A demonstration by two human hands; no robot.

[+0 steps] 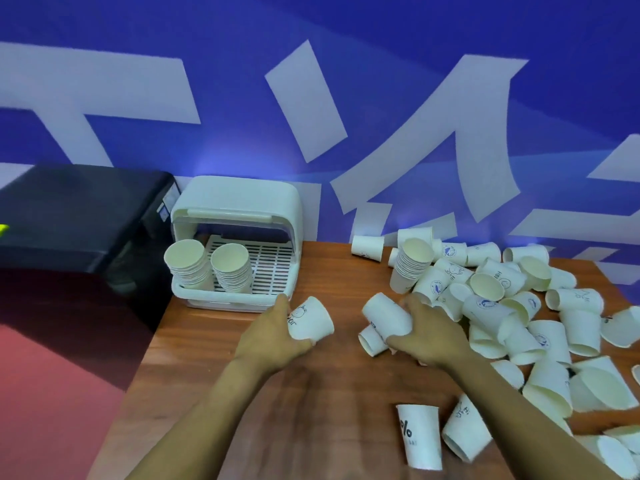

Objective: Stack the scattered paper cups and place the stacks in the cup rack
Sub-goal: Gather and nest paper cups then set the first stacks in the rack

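We count two hands [273, 337], each gripping one paper cup [311, 323]. We see one cup rack [239, 209] holding two stacks [190, 265], one more stack [410, 265] on the single table [214, 375], and loose cups [554, 327] too jumbled to number.

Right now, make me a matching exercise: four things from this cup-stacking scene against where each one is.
Things:
1. left hand
2. right hand
3. two cup stacks
4. tall cup stack

Places:
A. inside the white cup rack
B. leaning among loose cups
C. gripping a cup with a drawing
D. gripping a plain white cup

Pairs: 1-C, 2-D, 3-A, 4-B
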